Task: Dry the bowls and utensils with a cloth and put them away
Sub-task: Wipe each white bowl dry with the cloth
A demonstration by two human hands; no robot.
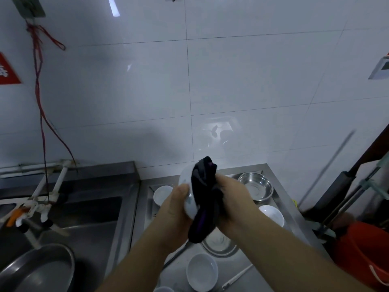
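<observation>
Both forearms bare, no sleeves; left hand [174,209], right hand [233,199] ungloved.

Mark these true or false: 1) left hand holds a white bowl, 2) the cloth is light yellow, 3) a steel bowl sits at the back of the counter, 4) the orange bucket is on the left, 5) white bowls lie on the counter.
1) True: the left hand grips the white ceramic bowl.
2) False: the crumpled cloth, gripped by the right hand, is dark, black with purple.
3) True: the shiny round steel bowl sits near the wall.
4) False: the orange plastic bucket is on the right.
5) True: for example, the white bowl near the front lies on the stainless steel counter.
</observation>
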